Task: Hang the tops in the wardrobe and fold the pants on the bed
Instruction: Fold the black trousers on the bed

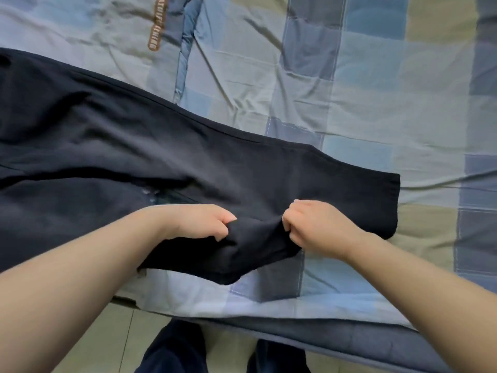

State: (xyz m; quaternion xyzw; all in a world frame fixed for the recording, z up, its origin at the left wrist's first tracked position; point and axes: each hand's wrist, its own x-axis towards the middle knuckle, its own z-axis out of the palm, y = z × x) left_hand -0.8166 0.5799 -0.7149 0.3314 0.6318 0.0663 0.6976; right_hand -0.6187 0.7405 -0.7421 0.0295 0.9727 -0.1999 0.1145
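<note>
Okay, dark pants (161, 146) lie flat on bed (349, 90), 9 to 3 o'clock. Your left hand (204, 222) & right hand (309, 224) each pinch the near leg's soft, limp cloth; grip hems, it'll sag.

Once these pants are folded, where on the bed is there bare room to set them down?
Bare checked bedspread lies beyond and right of the dark pants. The left side is crowded by the pants; both hands, left hand and right hand, grip the near leg end.

Soft, even light, faint shadows, slight overall blur, and wide-angle bending toward the edges.
</note>
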